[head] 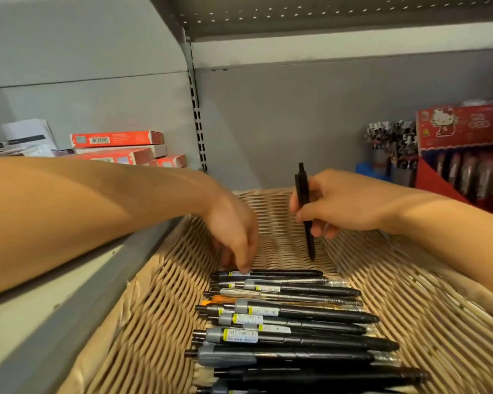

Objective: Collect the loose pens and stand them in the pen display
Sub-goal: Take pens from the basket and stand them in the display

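Observation:
A woven tan basket (160,302) holds several loose black and grey pens (296,322) lying side by side, most with yellow barcode labels. My left hand (234,234) reaches down into the basket and its fingertips touch the clip end of the farthest pen (285,273). My right hand (345,206) holds a black pen (303,194) upright, tip down, above the far part of the basket. A pen display (393,143) with many pens standing in it sits at the back right on the shelf.
A red Hello Kitty display box (464,132) with wrapped pens stands at the far right. Red boxes (117,140) and white packages are stacked at the back left. A grey shelf edge (69,294) runs along the basket's left side, another shelf overhead.

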